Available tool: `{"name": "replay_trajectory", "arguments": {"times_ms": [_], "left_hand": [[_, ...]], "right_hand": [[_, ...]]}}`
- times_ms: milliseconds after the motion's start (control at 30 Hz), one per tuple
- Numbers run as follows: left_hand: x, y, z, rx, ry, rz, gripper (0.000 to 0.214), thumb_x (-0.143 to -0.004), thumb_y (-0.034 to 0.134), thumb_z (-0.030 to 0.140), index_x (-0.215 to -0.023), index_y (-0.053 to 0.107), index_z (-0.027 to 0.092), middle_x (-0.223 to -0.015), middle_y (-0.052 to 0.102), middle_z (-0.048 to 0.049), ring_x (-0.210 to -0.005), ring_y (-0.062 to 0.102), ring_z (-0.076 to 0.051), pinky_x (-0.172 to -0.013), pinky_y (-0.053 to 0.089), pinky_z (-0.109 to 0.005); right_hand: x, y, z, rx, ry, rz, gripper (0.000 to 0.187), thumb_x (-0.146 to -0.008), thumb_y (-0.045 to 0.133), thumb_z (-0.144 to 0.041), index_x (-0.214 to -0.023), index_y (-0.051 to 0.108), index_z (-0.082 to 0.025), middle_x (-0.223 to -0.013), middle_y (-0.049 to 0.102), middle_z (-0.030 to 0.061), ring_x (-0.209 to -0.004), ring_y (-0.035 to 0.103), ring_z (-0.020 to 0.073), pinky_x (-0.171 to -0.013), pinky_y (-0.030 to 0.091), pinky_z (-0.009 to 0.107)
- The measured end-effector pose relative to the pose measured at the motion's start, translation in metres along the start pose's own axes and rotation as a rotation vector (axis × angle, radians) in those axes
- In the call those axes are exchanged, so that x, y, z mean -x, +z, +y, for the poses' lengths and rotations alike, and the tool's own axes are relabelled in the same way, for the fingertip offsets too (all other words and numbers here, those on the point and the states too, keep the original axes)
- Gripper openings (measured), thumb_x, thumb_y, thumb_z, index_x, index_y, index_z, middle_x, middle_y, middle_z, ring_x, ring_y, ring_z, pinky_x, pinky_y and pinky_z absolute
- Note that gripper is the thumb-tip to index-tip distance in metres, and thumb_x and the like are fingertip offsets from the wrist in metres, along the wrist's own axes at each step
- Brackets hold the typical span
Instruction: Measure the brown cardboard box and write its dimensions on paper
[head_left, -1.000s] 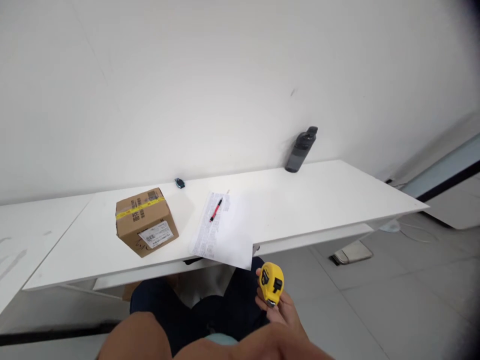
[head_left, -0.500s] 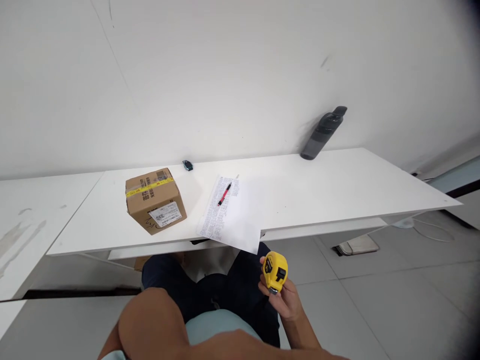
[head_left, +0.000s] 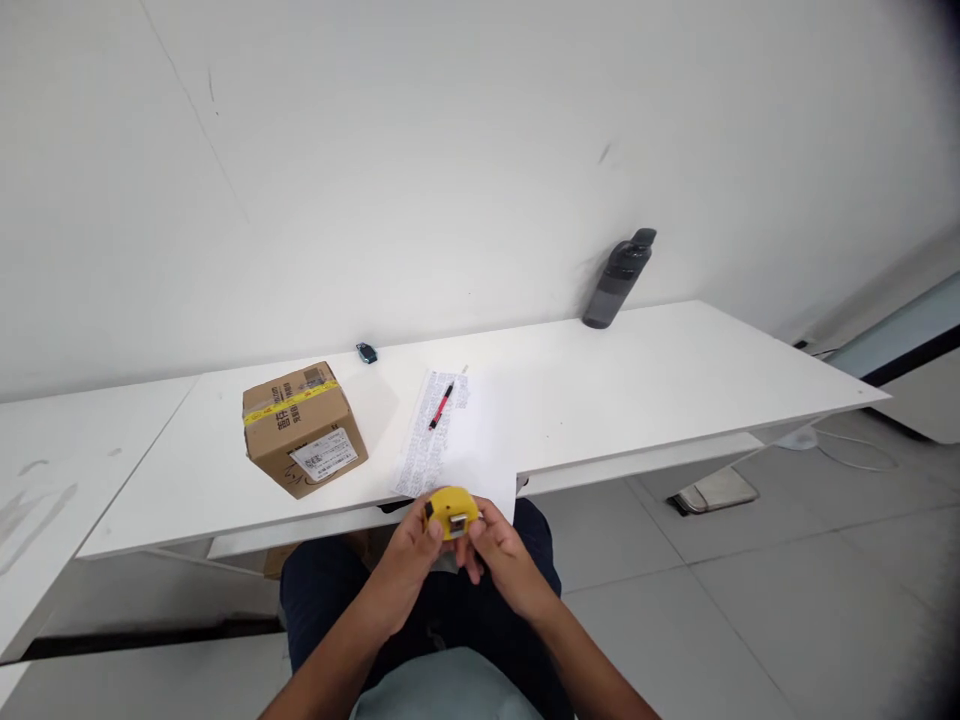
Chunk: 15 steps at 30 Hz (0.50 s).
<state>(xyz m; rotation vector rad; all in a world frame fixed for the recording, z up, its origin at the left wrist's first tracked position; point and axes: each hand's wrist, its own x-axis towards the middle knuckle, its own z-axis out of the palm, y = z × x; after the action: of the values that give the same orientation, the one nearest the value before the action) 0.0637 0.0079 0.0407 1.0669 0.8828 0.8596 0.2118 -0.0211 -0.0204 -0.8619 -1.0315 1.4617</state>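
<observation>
My L hand [head_left: 405, 556] grips a yellow, rounded tape measure w/ blk trim [head_left: 448, 500]; my R hand [head_left: 504, 556] closes on its other side. It's held up by the flat wht table's [head_left: 637, 395] near edge, overlapping, in view, a wht printed paper sheet [head_left: 469, 450].

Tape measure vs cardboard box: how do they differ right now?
Support: the tape measure is held between the left hand and right hand; the cardboard box rests on the white desk.
Size: the tape measure is far smaller than the cardboard box.
Color: the tape measure is mostly yellow; the cardboard box is brown with a white label.
Shared: both show yellow, the cardboard box only in its strip of tape.
</observation>
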Motion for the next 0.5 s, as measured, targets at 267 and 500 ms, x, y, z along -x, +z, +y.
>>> {"name": "replay_trajectory", "arguments": {"times_ms": [267,500], "left_hand": [[-0.035,-0.039,-0.011,-0.605,0.18,0.366,0.041,-0.074,0.072,0.047,-0.101,0.06,0.02,-0.094,0.066,-0.0049,-0.088,0.061,-0.024,-0.08,0.049,-0.036],[-0.112,-0.059,0.003,-0.847,0.198,-0.021,0.042,-0.075,0.069,0.05,-0.102,0.06,0.019,-0.095,0.066,-0.0052,-0.085,0.061,-0.023,-0.073,0.046,-0.032]], "right_hand": [[-0.139,-0.05,-0.044,1.426,-0.221,-0.001,0.036,-0.099,0.043,-0.03,-0.127,0.062,-0.018,-0.102,0.072,0.0157,-0.091,0.065,0.0264,-0.08,0.045,0.036],[-0.232,-0.079,-0.056,1.472,-0.209,0.011,0.014,-0.086,0.06,-0.017,-0.098,0.065,-0.015,-0.089,0.072,0.0118,-0.078,0.064,0.0218,-0.071,0.041,0.029]]}}
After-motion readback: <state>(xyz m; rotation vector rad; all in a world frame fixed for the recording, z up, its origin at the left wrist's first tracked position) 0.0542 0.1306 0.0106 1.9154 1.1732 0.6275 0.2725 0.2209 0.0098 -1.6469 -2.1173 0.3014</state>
